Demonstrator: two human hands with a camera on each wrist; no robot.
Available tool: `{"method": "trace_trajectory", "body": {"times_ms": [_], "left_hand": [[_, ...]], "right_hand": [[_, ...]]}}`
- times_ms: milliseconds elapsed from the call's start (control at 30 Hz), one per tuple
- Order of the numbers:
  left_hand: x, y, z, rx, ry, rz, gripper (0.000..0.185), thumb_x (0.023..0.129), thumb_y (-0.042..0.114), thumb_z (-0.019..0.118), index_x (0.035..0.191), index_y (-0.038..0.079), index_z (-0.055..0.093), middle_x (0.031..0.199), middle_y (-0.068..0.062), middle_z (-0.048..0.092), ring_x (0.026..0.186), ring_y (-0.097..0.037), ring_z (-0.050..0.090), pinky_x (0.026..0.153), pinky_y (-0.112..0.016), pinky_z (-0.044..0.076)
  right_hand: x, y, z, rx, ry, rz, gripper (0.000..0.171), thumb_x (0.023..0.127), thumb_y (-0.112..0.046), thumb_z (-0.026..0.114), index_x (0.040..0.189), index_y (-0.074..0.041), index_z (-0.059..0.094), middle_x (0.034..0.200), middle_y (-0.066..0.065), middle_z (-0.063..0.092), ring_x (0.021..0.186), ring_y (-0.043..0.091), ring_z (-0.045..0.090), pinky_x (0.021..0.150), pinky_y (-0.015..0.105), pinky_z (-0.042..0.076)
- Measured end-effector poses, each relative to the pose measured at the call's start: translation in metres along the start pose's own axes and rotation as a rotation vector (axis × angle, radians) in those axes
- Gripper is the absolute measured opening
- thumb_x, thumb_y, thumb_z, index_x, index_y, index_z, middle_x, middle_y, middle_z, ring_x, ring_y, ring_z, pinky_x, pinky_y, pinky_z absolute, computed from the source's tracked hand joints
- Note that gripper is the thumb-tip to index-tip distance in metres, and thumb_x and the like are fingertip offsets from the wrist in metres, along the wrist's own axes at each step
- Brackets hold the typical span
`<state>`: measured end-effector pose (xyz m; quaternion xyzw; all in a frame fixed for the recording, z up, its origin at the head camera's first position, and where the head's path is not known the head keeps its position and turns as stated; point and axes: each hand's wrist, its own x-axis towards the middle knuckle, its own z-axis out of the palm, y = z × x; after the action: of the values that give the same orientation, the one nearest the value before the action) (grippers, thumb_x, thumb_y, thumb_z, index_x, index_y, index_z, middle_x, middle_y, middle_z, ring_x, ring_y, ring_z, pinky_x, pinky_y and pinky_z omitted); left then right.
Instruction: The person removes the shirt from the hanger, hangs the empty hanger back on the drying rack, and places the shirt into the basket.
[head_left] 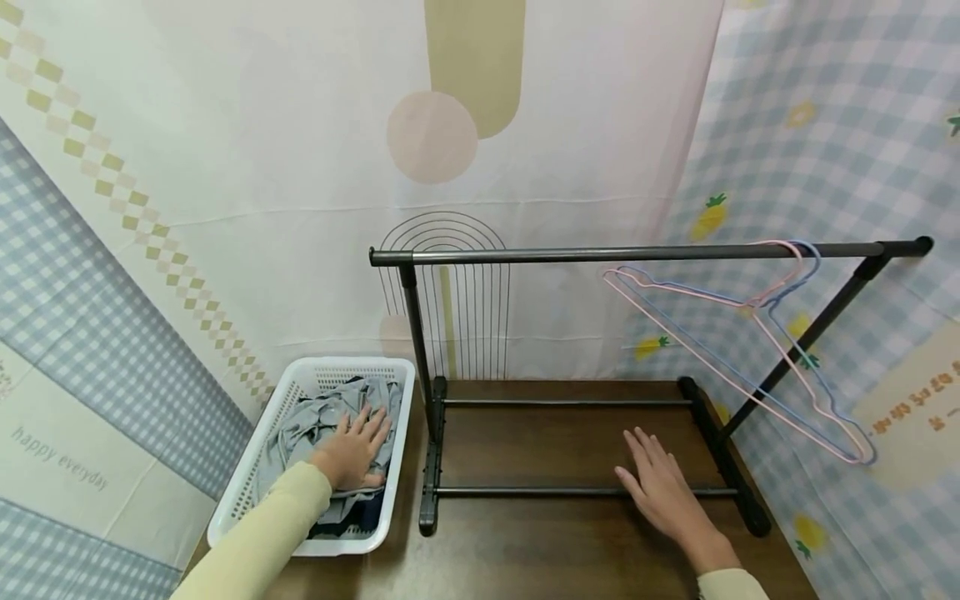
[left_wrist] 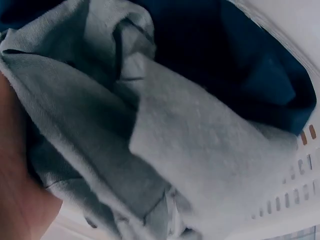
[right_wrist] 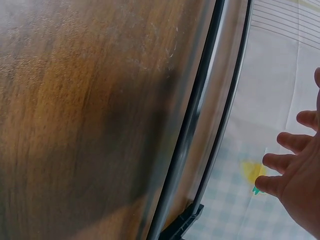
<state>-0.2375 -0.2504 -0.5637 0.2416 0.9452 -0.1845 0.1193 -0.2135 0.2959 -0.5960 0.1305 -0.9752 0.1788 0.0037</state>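
Note:
My left hand [head_left: 351,450] rests on a heap of grey clothing [head_left: 315,421] in a white plastic basket [head_left: 225,508], its fingers spread. In the left wrist view the grey fabric [left_wrist: 200,140] lies crumpled beside the edge of that hand, with dark blue cloth [left_wrist: 200,45] next to it. Over the lower bar of a black clothes rack [head_left: 540,492] hovers my right hand [head_left: 663,492], holding nothing. Its fingers look extended and slightly apart in the right wrist view. A pink hanger [head_left: 697,346] and a blue hanger [head_left: 828,392] hang together from the rack's top rail [head_left: 570,255].
The rack and basket stand on a brown wooden table [head_left: 525,550]. A patterned white cloth [head_left: 285,125] hangs behind. Blue checked cloth [head_left: 862,150] closes off the right side, close to the rack's end, and more checked cloth [head_left: 60,233] the left.

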Motion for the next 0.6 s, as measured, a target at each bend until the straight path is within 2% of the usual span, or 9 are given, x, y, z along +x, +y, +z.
{"method": "trace_trajectory", "body": {"times_ms": [67,167,300,367,467,533,600], "left_hand": [[0.000,0.005,-0.001,0.089,-0.025,-0.018,0.095,0.094,0.075,0.051,0.162,0.011,0.034,0.170,-0.013,0.028,0.155,-0.040,0.028,0.121,-0.060,0.033],[-0.001,0.009,0.002,0.168,-0.032,-0.045,0.094,0.092,0.078,0.049,0.161,0.015,0.038,0.169,-0.009,0.031,0.155,-0.037,0.031,0.121,-0.056,0.035],[0.001,0.009,0.006,0.149,-0.020,-0.054,0.095,0.091,0.078,0.051,0.161,0.015,0.038,0.169,-0.009,0.032,0.155,-0.038,0.031,0.121,-0.058,0.034],[0.004,0.007,0.008,0.106,-0.023,-0.050,0.096,0.092,0.078,0.051,0.162,0.014,0.035,0.170,-0.011,0.028,0.156,-0.040,0.027,0.122,-0.060,0.031],[0.007,0.003,0.009,-0.027,-0.003,-0.048,0.096,0.093,0.073,0.054,0.163,0.011,0.032,0.171,-0.014,0.022,0.157,-0.043,0.021,0.123,-0.064,0.023],[0.008,-0.001,0.010,-0.145,0.048,-0.051,0.094,0.094,0.068,0.056,0.162,0.008,0.032,0.171,-0.018,0.021,0.157,-0.046,0.020,0.123,-0.068,0.019],[0.007,-0.004,0.008,-0.270,0.134,-0.054,0.091,0.093,0.062,0.059,0.160,0.005,0.036,0.169,-0.023,0.024,0.155,-0.049,0.021,0.122,-0.071,0.016]], "right_hand": [[-0.002,0.001,0.000,0.000,0.011,-0.003,0.074,0.109,-0.053,0.042,0.161,-0.002,0.030,0.165,0.029,0.026,0.149,0.056,0.024,0.112,0.079,0.023],[-0.004,0.002,0.001,0.005,0.021,-0.012,0.073,0.109,-0.051,0.044,0.161,-0.001,0.031,0.165,0.030,0.027,0.149,0.057,0.025,0.112,0.079,0.023],[-0.005,0.005,0.000,0.004,0.019,-0.007,0.073,0.109,-0.050,0.045,0.161,-0.001,0.031,0.165,0.030,0.027,0.149,0.057,0.024,0.111,0.080,0.023],[-0.004,0.005,-0.001,0.004,0.008,-0.001,0.074,0.109,-0.051,0.044,0.161,-0.002,0.030,0.165,0.030,0.026,0.149,0.057,0.024,0.112,0.079,0.022],[-0.003,0.004,-0.002,0.010,-0.003,-0.005,0.074,0.109,-0.053,0.043,0.161,-0.002,0.030,0.165,0.030,0.025,0.149,0.057,0.024,0.111,0.080,0.022],[-0.001,0.002,-0.003,0.009,-0.001,-0.012,0.074,0.109,-0.053,0.043,0.161,-0.002,0.030,0.165,0.030,0.025,0.149,0.058,0.024,0.111,0.080,0.022],[0.000,0.000,-0.003,0.006,0.006,-0.019,0.073,0.109,-0.052,0.043,0.161,-0.002,0.030,0.165,0.030,0.026,0.149,0.057,0.024,0.111,0.080,0.022]]}}
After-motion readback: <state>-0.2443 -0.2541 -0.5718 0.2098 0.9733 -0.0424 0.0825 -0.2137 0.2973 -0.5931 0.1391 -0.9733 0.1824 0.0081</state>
